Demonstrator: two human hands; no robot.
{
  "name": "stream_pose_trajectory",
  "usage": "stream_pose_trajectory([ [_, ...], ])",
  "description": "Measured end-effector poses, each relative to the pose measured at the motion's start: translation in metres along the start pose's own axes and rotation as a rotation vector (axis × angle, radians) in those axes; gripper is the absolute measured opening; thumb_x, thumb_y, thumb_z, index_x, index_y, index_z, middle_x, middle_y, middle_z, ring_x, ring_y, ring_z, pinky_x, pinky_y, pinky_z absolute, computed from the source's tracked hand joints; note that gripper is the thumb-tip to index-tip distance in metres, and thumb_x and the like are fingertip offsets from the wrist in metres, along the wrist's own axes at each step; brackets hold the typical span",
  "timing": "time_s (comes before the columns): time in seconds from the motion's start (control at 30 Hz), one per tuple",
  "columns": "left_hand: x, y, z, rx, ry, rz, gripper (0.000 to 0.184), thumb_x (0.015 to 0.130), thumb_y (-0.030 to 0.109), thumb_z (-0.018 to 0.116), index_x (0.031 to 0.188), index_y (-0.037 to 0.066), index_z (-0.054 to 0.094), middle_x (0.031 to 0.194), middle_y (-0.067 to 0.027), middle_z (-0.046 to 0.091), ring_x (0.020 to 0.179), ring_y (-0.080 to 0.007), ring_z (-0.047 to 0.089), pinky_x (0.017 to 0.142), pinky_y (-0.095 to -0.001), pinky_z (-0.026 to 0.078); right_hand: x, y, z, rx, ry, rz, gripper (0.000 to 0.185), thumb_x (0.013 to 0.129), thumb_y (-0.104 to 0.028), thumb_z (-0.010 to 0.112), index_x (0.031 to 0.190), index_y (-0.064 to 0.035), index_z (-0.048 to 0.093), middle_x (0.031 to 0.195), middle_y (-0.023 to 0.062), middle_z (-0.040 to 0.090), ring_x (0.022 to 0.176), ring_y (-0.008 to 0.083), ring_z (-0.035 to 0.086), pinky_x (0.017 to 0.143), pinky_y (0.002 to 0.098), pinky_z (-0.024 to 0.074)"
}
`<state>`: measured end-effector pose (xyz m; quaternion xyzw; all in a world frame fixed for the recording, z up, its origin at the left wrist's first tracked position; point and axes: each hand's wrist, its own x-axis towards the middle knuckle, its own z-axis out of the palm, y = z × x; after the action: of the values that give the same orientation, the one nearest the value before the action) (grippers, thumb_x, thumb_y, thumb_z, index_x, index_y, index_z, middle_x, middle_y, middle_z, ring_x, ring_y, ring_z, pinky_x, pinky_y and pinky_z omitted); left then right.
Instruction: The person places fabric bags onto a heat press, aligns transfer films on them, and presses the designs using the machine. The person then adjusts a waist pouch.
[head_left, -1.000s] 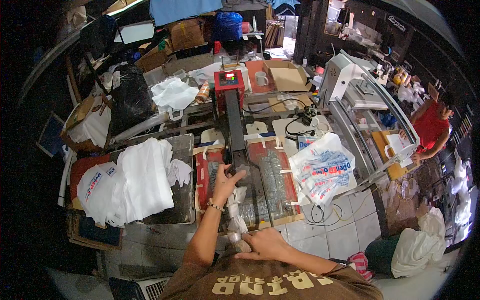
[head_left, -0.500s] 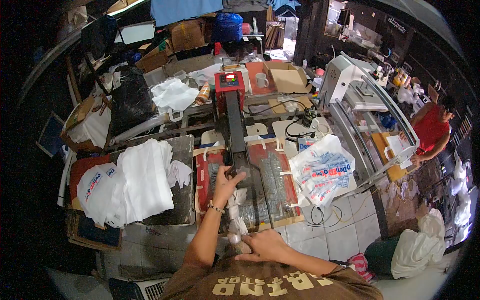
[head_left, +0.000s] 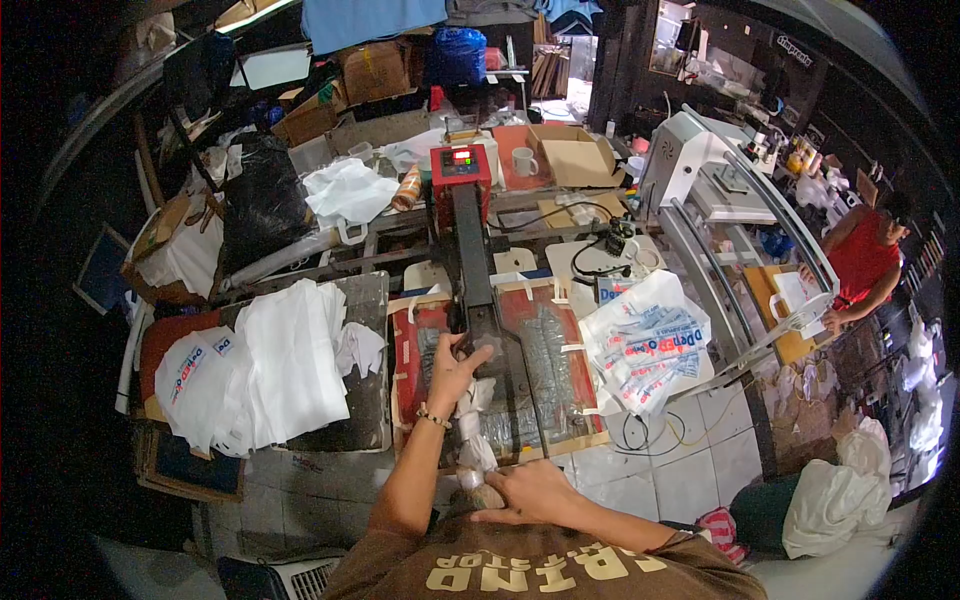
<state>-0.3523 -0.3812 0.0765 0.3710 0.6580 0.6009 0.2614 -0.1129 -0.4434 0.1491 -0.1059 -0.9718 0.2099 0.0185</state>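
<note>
A heat press [head_left: 478, 285] stands in front of me, its dark arm running toward my body from a red control box [head_left: 460, 170] with a lit display. My left hand [head_left: 460, 368] is closed on the front part of this arm, by the base of the handle. The press handle [head_left: 472, 430] is wrapped in white cloth and tape and points at my chest. Around its near end my right hand [head_left: 535, 492] is curled. Under the arm, the upper plate covers part of a red and grey taped bed [head_left: 570, 370].
White fabric pieces [head_left: 295, 365] are piled on a dark board to the left. Printed white pieces [head_left: 650, 340] lie to the right. Farther right stands a large grey press [head_left: 690, 165], with a person in red [head_left: 868, 255] beside it. Cables hang over the tiled floor [head_left: 690, 470].
</note>
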Motion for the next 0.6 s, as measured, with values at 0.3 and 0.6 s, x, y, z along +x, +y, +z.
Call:
stream_pose_trajectory([
  [0.3, -0.0005, -0.0001, -0.001, 0.012, -0.019, -0.04, 0.061, 0.079, 0.035, 0.084, 0.114, -0.004, 0.054, 0.092, -0.0057, 0.059, 0.076, -0.0116, 0.051, 0.07, -0.0278, 0.046, -0.0004, -0.0019, -0.004, -0.009, -0.015, 0.007, 0.073, 0.085, -0.074, 0.054, 0.093, -0.0029, 0.068, 0.067, 0.0156, 0.066, 0.058, 0.0357, 0.066, 0.053, 0.0452, 0.052],
  [0.6, -0.0002, -0.0017, -0.0005, 0.002, -0.004, -0.044, 0.062, 0.078, 0.034, 0.084, 0.116, -0.003, 0.052, 0.085, -0.001, 0.053, 0.072, -0.0097, 0.046, 0.066, -0.027, 0.043, -0.0006, -0.0008, 0.0015, -0.009, -0.021, 0.024, 0.072, 0.085, -0.074, 0.054, 0.093, -0.003, 0.068, 0.068, 0.0153, 0.066, 0.059, 0.0354, 0.066, 0.053, 0.0444, 0.052],
])
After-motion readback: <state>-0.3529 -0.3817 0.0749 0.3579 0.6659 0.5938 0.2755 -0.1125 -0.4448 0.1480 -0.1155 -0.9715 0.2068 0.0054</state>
